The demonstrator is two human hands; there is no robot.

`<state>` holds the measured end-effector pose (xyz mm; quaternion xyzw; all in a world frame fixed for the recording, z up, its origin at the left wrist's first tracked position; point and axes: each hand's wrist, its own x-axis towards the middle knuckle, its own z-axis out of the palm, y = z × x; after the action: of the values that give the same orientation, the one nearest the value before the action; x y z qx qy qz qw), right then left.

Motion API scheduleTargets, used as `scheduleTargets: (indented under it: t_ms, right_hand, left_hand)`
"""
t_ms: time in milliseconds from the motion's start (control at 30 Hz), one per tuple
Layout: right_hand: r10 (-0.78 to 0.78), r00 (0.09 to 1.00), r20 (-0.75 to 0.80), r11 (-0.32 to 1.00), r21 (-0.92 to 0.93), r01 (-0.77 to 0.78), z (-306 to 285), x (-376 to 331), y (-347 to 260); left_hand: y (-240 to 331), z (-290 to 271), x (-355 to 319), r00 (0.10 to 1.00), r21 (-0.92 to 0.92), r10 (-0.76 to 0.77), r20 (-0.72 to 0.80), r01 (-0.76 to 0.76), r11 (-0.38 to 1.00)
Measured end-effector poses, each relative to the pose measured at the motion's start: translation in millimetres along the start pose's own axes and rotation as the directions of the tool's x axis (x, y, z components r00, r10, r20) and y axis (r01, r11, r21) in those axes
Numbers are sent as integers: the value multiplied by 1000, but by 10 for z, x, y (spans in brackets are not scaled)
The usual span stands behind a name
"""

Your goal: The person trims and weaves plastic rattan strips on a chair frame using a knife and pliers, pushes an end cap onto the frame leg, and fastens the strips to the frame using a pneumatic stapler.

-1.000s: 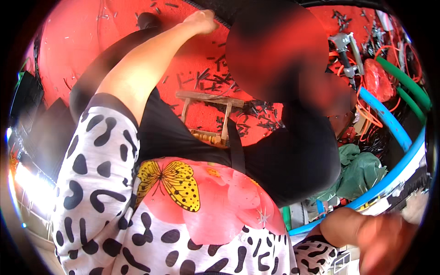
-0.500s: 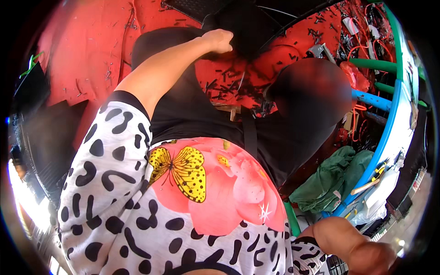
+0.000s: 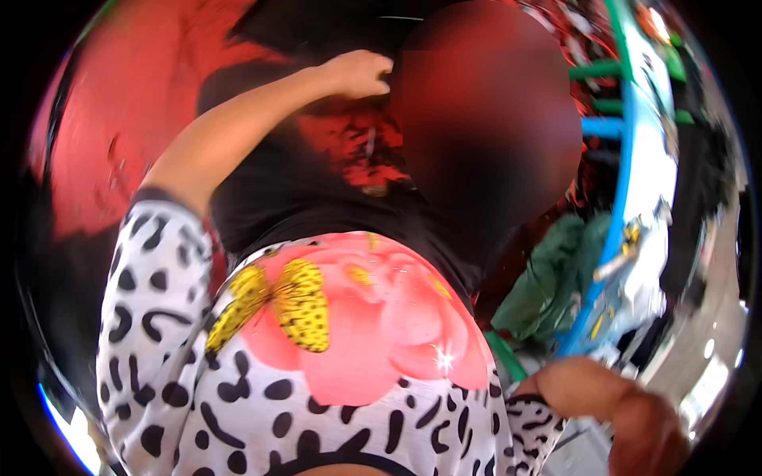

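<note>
Cloth (image 3: 294, 190), black and likely soft and light, bunches in the curled left hand (image 3: 361, 73); right hand (image 3: 647, 428) below it, grip unclear.

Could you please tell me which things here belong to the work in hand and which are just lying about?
In hand:
- left hand, curled against the black sheet; grip unclear
- red surface beneath it
- right hand, low and blurred

Lying about:
- green cloth
- blue pipe
- green bars
</note>
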<state>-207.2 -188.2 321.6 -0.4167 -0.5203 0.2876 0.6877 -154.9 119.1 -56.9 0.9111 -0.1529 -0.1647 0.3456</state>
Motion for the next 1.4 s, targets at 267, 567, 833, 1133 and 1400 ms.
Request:
scheduleTargets:
  t_ms: [267,567,833,1133,1400]
  right_hand:
    - [388,797,-463,847,-161,-506,-139,-783,995]
    - [134,-150,-980,853,191,-485,-726,-2588,1577]
    - [163,-185,-969,664,247,-706,-1195,-3156,1434]
    - [557,-34,-830,188,166,-968,-1915,-3531,2923]
    - [508,244,-826,-43,-307,-951,-3248,-3813,3956]
  left_hand:
    - [281,-39,-231,986,30,167,5,-167,985]
    - [-83,260,-443,961,127,-163,224,137,982]
    - [12,796,70,948,52,-184,261,177,983]
    - [-381,1197,46,907,52,-223,357,219,974]
    - [-740,1610,422,773,-1,-467,429,518,856]
